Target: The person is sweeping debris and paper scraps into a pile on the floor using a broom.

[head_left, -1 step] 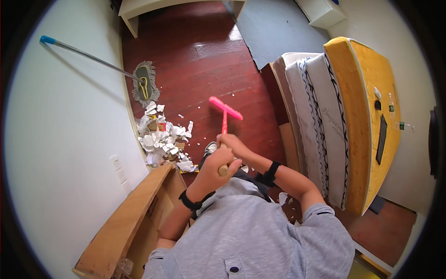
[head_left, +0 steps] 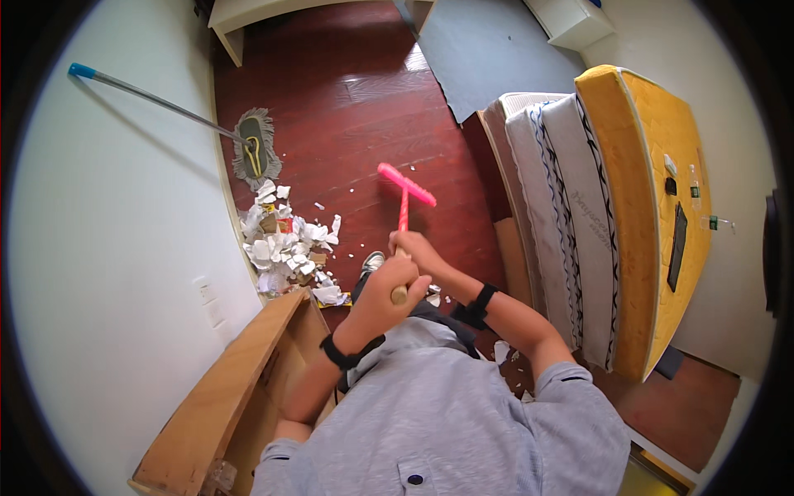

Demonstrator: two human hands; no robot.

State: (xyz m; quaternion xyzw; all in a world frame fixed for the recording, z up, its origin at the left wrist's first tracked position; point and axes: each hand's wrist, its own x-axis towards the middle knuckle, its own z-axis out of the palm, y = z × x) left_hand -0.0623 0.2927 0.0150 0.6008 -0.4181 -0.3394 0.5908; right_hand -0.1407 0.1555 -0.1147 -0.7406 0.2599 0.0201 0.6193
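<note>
A pink broom point(head_left: 407, 185) with a long narrow head points away from me over the dark red floor. My left hand point(head_left: 383, 299) is wrapped round the upper end of its handle, where a pale wooden tip point(head_left: 400, 295) sticks out. Farther along the handle, my right hand point(head_left: 419, 253) grips it too, closed just ahead of the left. To the left of the broom lies a heap of white broken foam pieces point(head_left: 285, 248), with bits of cardboard and paper among them. A few small white crumbs are scattered between heap and broom head.
A mop point(head_left: 255, 147) leans on the left wall. An open wooden cabinet point(head_left: 219, 397) lies at my near left. Several mattresses point(head_left: 608, 223) stand on edge at the right. A pale table point(head_left: 285, 11) and a grey mat point(head_left: 494, 62) are at the far side.
The broom head has shifted slightly away and to the right. Both hands moved a little with it and keep their grip on the handle.
</note>
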